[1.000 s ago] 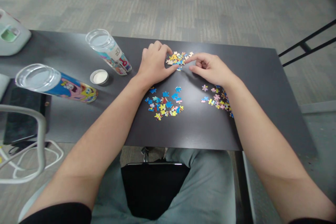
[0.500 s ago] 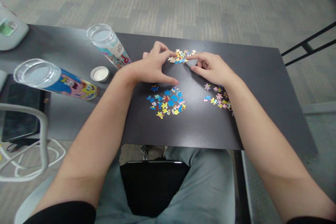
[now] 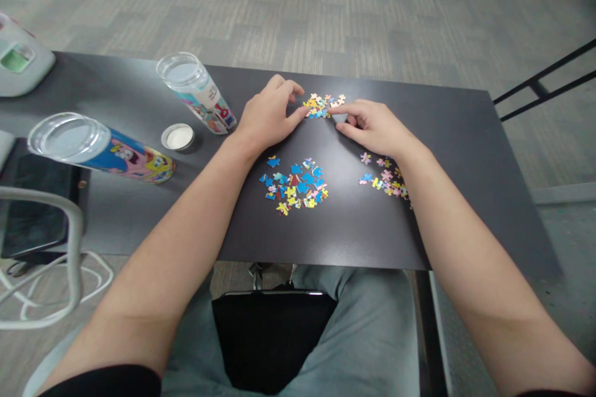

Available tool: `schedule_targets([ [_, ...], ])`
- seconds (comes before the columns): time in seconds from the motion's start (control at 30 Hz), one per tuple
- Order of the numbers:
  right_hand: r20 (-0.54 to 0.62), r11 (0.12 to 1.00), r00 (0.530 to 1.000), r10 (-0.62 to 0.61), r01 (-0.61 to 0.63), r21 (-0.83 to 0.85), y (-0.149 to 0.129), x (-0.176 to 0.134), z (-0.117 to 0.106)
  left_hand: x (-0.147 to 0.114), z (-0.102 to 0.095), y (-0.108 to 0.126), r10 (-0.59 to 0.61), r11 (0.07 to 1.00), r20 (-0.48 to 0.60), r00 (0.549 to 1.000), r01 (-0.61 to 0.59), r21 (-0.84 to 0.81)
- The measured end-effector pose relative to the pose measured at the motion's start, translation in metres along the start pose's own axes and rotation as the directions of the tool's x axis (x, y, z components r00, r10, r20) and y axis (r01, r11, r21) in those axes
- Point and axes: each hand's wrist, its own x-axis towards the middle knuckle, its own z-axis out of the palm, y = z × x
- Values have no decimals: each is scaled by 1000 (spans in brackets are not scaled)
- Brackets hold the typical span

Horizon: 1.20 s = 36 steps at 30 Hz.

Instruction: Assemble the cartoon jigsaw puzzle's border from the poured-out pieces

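Over at the left end of the dark table (image 3: 465,136), a pale container (image 3: 23,65) sits by the far edge, then a blue cartoon tube (image 3: 135,155), a small round lid (image 3: 178,137) and a second cartoon tube (image 3: 209,104), so elbow room's kinda tight that side. Left hand (image 3: 269,113) next: fingers loosely spread, thumb tip right at the left side of the far puzzle pile (image 3: 318,108), close to the far edge. Nearer the person, a blue-and-yellow pile (image 3: 295,186) has decent tabletop before the near edge. Right hand (image 3: 367,124) has its index finger out onto the far pile, thumb apart, other fingers curled. Pink-and-yellow pieces (image 3: 385,178) are partly hidden by the right forearm; past it, loads of tabletop runs to the right edge.
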Motion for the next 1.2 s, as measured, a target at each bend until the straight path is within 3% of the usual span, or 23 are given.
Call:
schedule_targets([
  [0.4,-106,995,989,98,-100,-8,-7,4,13,3,5,-1,89,996,11,996,-89,-10],
  [0.73,-50,966,978,204,-193,172,-9,4,12,10,-3,-10,111,988,56,992,-104,-115],
  [1.0,-35,981,987,158,-152,124,-11,3,10,10,-8,-9,88,989,67,994,-79,-126],
  [1.2,-37,976,985,169,-162,149,-10,2,10,13,-2,-13,51,991,13,999,-49,-127],
])
